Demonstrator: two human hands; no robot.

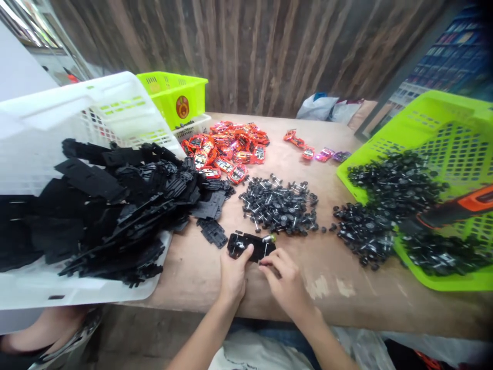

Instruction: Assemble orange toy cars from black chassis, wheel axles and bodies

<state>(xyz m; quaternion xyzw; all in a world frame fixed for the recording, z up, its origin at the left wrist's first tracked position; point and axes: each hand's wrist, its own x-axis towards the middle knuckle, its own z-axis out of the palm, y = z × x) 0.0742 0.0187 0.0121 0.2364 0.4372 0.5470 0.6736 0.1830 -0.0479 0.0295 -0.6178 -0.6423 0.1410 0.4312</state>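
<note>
One head-worn camera looks forward and down, close over the wooden table before a wall.

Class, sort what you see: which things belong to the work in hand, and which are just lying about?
In use: left hand, right hand, black chassis, loose axles, chassis heap, red car bodies.
Lying about: plastic bags, orange tool, small green basket.

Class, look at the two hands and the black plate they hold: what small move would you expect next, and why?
Probably the right hand presses its axle into the black chassis plate, which the left hand steadies on the table. The fingers already pinch at the plate's near edge, and the loose wheel axles lie just beyond.
</note>
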